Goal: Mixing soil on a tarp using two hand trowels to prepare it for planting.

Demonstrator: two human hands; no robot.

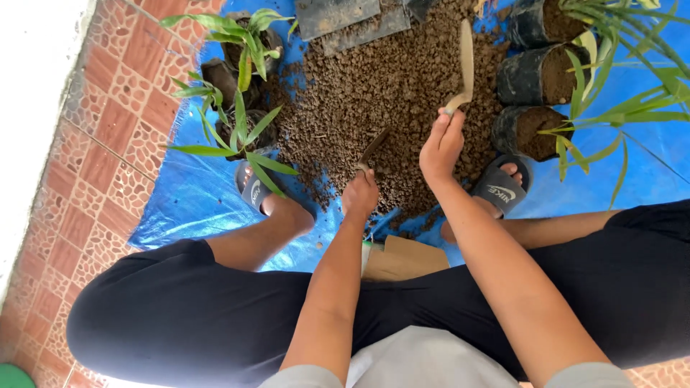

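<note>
A blue tarp (pixel 180 194) lies spread over the patterned red floor tiles (pixel 93 151), and on its middle sits a broad heap of brown soil (pixel 374 86). The person sits at the near edge of the heap in black shorts, knees wide apart, a dark slide sandal on each foot; the right sandal (pixel 501 188) bears a white logo across its strap, and the left sandal (pixel 251 188) is half hidden behind leaves.

Right of the heap stand three black grow bags (pixel 535 75), each filled with soil, with long green blades arching over them. Left of the heap a cluster of small leafy plants (pixel 241 93) stands in dark bags. At the top edge, two flat grey slabs (pixel 338 14) lie on the soil.

Between the thighs, just behind the hands, a brown cardboard box (pixel 402 260) rests on the tarp, plain on the faces that show.

The right hand (pixel 440 147) is raised over the heap and clamped on the handle of a pale, narrow trowel (pixel 466 61), blade pointing up and away. The left hand (pixel 361 194) is lower, at the near rim of the soil, closed around a thin dark tool (pixel 374 147) whose tip slants into the soil. The two hands are near each other but apart.
</note>
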